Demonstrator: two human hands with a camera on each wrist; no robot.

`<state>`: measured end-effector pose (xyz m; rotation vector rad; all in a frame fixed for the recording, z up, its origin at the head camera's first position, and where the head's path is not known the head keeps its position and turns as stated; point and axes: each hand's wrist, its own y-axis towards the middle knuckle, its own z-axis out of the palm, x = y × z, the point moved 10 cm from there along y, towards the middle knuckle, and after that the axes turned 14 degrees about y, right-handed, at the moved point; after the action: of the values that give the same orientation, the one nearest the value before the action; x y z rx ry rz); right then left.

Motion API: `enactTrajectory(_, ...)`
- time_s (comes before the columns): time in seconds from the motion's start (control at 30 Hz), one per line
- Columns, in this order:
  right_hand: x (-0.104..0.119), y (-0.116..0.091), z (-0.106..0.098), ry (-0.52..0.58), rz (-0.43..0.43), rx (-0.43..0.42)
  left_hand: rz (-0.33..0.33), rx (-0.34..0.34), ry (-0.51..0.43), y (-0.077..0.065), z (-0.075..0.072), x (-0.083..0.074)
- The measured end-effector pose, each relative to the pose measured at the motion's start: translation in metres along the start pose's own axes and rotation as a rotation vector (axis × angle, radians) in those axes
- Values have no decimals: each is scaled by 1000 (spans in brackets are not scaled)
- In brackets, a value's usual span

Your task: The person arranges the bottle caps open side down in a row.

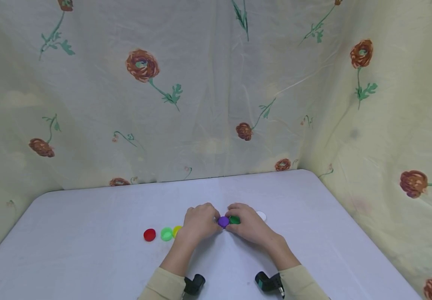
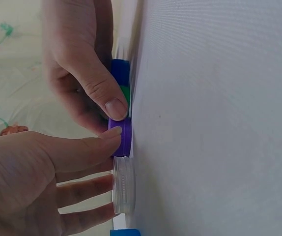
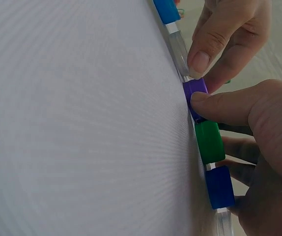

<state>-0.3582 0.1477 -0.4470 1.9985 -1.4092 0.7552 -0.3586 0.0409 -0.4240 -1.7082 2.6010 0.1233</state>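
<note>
Both left hand (image 1: pixel 201 221) and right hand (image 1: pixel 252 225), fingers barely parted, are pinching a purple cap (image 1: pixel 223 222) beside a green cap (image 1: pixel 234 220).

Head view: my left arm (image 1: pixel 180 252) hides part of the yellow cap (image 1: pixel 176 230); my right fingers (image 1: pixel 238 211) cover part of the green cap (image 1: pixel 234 220) | head view: my sleeves (image 1: pixel 163 284) and the worktop (image 1: pixel 99 250) run off the bottom | right wrist view: light blue cap (image 3: pixel 166 11) cut by the top edge, clear cap (image 3: pixel 223 224) by the bottom
</note>
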Motion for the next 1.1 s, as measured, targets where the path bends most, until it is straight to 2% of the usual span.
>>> enactTrajectory(0.5, -1, -1, 1, 9, 21, 5, -18, 25, -11, -1, 1, 1)
enactTrajectory(0.9, 3, -2, -2, 8, 6, 7, -6, 32, -32, -1, 0, 2)
enactTrajectory(1.1, 6, -2, -3, -15, -5, 10, -20, 48, -38, -2, 3, 7)
